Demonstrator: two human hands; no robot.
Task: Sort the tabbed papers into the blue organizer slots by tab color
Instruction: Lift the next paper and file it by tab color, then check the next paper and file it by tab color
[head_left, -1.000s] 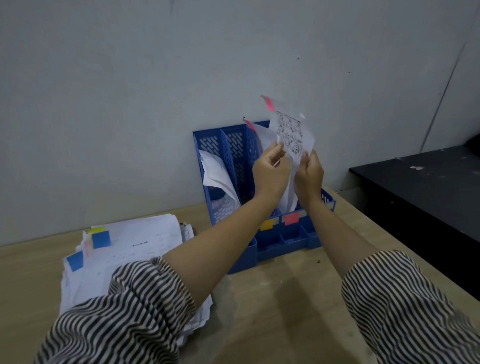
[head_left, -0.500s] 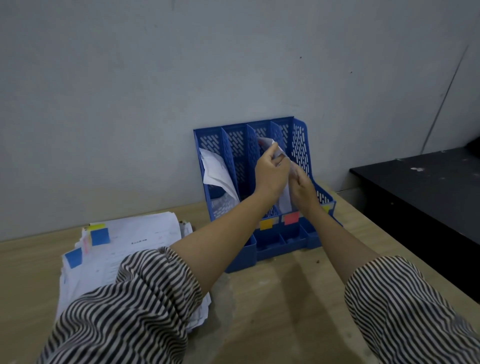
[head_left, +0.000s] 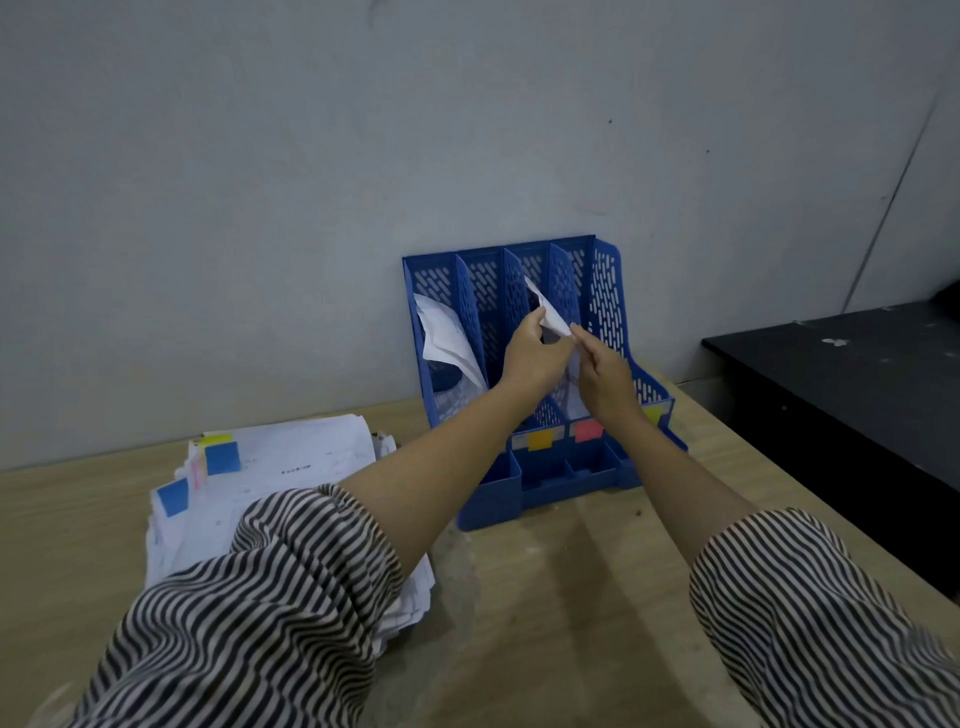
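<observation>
A: Hands?
B: Left hand (head_left: 530, 353) and right hand (head_left: 605, 374) both pinching one white paper (head_left: 551, 318), held over third slot of blue organizer (head_left: 605, 291), at worktop (head_left: 571, 597) back edge.
A: Elsewhere?
B: Crumpled sheet (head_left: 447, 338) in first slot. Tabbed stack (head_left: 270, 478) near left edge, behind striped sleeve (head_left: 249, 613).
</observation>
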